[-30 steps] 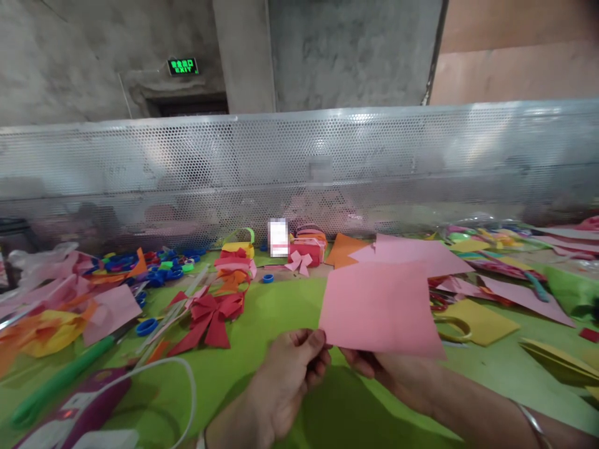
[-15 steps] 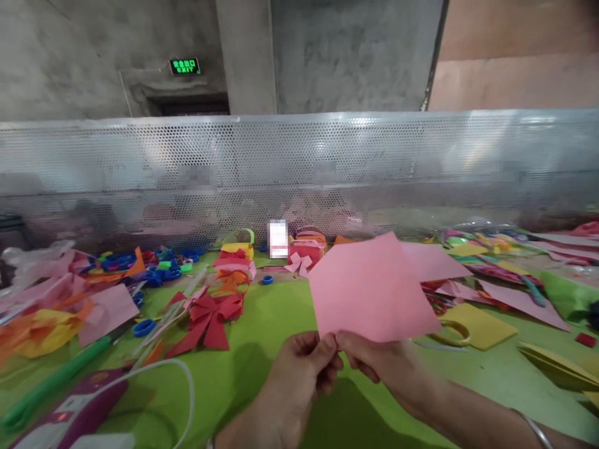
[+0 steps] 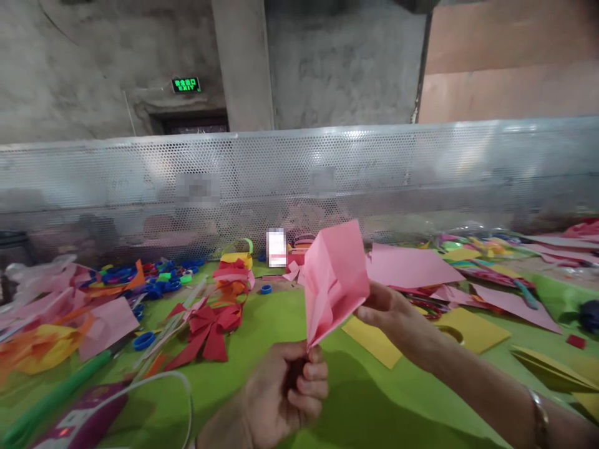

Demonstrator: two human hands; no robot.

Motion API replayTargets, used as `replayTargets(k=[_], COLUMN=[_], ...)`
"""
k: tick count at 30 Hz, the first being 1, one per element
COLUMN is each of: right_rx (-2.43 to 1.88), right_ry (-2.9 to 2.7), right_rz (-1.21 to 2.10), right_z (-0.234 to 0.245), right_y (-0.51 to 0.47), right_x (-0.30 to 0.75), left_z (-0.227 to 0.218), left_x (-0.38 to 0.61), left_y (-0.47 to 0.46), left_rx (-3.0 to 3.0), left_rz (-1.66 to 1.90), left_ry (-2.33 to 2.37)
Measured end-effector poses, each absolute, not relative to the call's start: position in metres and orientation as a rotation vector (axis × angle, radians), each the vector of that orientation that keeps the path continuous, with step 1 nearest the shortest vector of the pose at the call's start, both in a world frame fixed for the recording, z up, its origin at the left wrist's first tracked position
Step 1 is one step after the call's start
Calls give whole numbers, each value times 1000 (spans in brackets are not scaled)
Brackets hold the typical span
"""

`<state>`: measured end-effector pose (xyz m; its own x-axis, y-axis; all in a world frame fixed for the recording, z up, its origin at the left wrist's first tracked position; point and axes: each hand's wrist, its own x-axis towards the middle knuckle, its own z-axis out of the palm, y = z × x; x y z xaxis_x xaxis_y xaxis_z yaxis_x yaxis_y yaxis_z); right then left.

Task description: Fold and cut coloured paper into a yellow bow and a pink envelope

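Observation:
A folded piece of pink paper [image 3: 337, 268] is held up above the green table, its layers opened into a cone-like pocket that narrows to a point at the bottom. My left hand [image 3: 285, 390] pinches that lower point between thumb and forefinger, the other fingers curled. At the paper's right edge, my right hand [image 3: 393, 315] grips the side with thumb and fingers; some fingertips are hidden behind the paper. Red paper bows [image 3: 210, 324] lie left of my hands, and a yellow paper sheet [image 3: 374, 340] lies below the right hand.
A purple device with a white cord [image 3: 87, 415] and a green stick [image 3: 56, 399] lie front left. Pink sheets [image 3: 414, 265], yellow paper [image 3: 482, 330] and a tape roll [image 3: 452, 335] lie right. Blue rings [image 3: 144, 340] and paper scraps cover the left. A perforated metal panel [image 3: 374, 156] stands behind.
The pink paper has turned from a broad flat face to a narrower, opened pocket. My right hand has moved up and right from beside the left hand to the paper's edge.

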<state>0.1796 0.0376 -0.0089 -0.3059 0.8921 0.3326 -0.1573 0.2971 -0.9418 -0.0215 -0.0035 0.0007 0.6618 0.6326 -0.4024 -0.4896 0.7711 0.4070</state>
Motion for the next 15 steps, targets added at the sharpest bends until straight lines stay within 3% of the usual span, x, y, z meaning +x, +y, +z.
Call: replayTargets(k=[5,9,15], right_rx=[-875,-979,-801], right_ry=[-1389,-1339,-1550], right_rz=[1195,1147,1202], right_z=[-7,-7,-5], right_y=[38,37,28], right_x=[180,175,166], left_z=[-6,-8,-5], left_x=[-21,-23,-27], left_y=[2,3,0], left_rx=[598,887,971], left_rz=[833,1137,1099], left_ry=[882,875,1029])
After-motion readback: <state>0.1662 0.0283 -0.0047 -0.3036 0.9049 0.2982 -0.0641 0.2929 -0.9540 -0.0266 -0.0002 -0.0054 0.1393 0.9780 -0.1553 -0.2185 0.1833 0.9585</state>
